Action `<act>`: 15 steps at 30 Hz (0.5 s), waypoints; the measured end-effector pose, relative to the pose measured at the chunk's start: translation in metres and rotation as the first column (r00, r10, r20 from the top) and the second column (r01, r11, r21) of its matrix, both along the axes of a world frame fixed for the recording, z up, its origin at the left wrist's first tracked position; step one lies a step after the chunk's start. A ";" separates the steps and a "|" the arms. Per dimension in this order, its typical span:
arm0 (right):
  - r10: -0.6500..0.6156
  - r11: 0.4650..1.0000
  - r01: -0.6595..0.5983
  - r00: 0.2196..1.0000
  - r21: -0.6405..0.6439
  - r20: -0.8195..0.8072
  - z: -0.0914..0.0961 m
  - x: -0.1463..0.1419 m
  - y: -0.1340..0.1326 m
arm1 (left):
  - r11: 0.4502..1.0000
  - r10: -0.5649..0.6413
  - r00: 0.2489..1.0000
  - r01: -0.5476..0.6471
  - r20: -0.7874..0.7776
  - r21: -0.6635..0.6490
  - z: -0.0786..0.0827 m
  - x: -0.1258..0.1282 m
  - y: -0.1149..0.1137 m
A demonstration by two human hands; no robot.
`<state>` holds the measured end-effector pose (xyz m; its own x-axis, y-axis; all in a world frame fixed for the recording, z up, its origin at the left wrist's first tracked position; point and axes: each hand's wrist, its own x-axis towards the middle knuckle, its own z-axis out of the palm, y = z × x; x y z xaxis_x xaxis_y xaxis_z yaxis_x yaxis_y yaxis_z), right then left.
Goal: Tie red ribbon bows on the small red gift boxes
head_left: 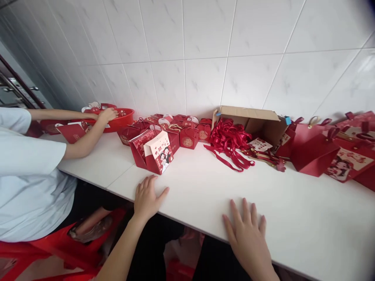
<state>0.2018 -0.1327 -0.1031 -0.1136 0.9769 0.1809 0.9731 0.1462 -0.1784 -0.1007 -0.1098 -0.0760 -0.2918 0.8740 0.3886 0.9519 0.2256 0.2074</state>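
My left hand [148, 198] rests on the front edge of the white table [202, 187], fingers apart and nothing in it. Just beyond its fingertips stands a red and cream gift box [159, 154] printed with a cartoon couple. My right hand [247, 230] lies flat with spread fingers on the tabletop, also holding nothing. Farther back, a heap of dark red ribbons [228, 134] spills from a cardboard box [263, 117] lying on its side, some loose strands reaching toward me. Several small red gift boxes [189, 136] are grouped behind the cartoon box.
On the left a person in a light blue shirt [32, 168] reaches into a red plastic basin [124, 119]. Red gift bags with ribbon handles [315, 150] line the right back. The tiled wall [205, 43] bounds the table behind. A red stool [70, 249] stands at lower left.
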 end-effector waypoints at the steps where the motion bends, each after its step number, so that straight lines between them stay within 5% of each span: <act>1: -0.013 1.000 0.013 1.000 -0.006 0.005 0.004 0.000 -0.001 | 1.000 0.000 1.000 0.000 0.001 -0.003 0.001 0.001 -0.001; 15: -0.062 0.998 0.063 0.997 -0.030 0.035 0.021 -0.007 -0.010 | 0.999 -0.023 0.999 0.024 0.043 -0.023 0.005 0.003 -0.006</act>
